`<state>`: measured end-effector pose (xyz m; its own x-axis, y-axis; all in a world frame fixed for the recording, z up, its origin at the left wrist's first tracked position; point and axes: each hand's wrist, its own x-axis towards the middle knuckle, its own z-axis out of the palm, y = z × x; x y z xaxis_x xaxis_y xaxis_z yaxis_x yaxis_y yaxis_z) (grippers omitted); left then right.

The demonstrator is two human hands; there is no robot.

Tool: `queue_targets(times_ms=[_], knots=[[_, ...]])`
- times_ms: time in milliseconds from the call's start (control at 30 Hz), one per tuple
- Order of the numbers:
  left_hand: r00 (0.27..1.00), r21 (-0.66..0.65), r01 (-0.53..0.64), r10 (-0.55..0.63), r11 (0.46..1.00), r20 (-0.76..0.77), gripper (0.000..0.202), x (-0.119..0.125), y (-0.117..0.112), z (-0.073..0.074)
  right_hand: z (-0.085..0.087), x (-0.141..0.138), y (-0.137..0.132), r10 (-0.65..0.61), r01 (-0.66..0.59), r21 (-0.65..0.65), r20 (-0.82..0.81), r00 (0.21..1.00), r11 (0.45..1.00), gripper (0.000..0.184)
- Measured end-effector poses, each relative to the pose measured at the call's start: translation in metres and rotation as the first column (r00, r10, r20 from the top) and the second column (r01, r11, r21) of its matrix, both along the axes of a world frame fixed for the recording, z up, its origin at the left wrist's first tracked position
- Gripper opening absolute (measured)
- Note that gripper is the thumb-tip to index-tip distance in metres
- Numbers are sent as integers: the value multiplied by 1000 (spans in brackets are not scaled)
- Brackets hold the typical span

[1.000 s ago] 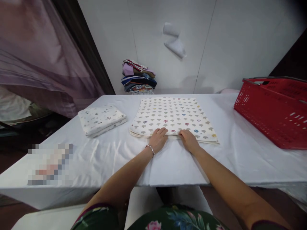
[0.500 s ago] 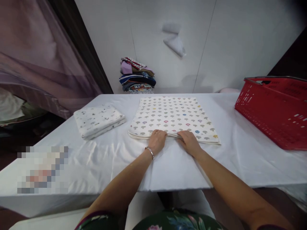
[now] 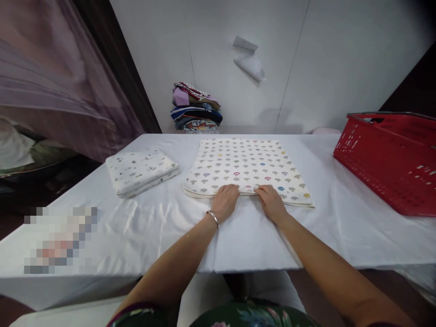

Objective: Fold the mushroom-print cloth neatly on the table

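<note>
A folded white cloth with a mushroom print (image 3: pixel 243 165) lies flat across the middle of the table, its layered edge facing me. At that near edge my left hand (image 3: pixel 225 202), a silver bracelet on its wrist, grips the layers with its fingers over the top. A short way to the right my right hand (image 3: pixel 271 203) holds the same edge, fingers bent over it. Both thumbs are mostly hidden. Left of this cloth sits a thicker folded white cloth (image 3: pixel 141 170) with a small grey-green print, which neither hand touches.
The table (image 3: pixel 170 240) has a white cover. On its right stands a red plastic basket (image 3: pixel 391 163). A pile of folded clothes (image 3: pixel 196 111) is behind the far edge, against a pale wall. A blurred-out flat item (image 3: pixel 61 240) lies at the front left.
Both hands remain at the mushroom-print cloth's near edge, with only a slight shift of the fingers. The cloth lies almost as before.
</note>
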<state>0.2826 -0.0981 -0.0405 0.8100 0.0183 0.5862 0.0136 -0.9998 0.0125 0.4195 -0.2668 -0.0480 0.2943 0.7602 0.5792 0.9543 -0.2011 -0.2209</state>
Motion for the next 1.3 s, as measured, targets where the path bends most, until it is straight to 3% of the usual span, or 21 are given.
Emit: queue_targets(times_ms=[133, 233, 433, 800, 1167, 1300], knots=[[1000, -1, 18, -18, 1000, 3, 13, -1, -1, 3, -1, -1, 0, -9, 9, -52, 15, 1000, 999, 28], [1000, -20, 28, -28, 999, 3, 13, -1, -1, 3, 0, -3, 0, 14, -14, -16, -12, 1000, 1000, 31], [999, -37, 41, -41, 998, -5, 13, 0, 0, 1, 2, -2, 2, 22, -21, 11, -80, 997, 1000, 19], [990, -156, 43, -64, 987, -128, 16, -2, -3, 11, 1, -1, 4, -18, 14, -36, -111, 994, 999, 17], [984, 75, 68, -54, 995, -170, 11, 13, -7, 8, 3, -4, 5, 19, -21, -18, -121, 992, 1000, 19], [983, 62, 65, -53, 996, -178, 11, 21, -10, 7, 1, -2, 4, 36, -34, 18, -100, 994, 999, 20]])
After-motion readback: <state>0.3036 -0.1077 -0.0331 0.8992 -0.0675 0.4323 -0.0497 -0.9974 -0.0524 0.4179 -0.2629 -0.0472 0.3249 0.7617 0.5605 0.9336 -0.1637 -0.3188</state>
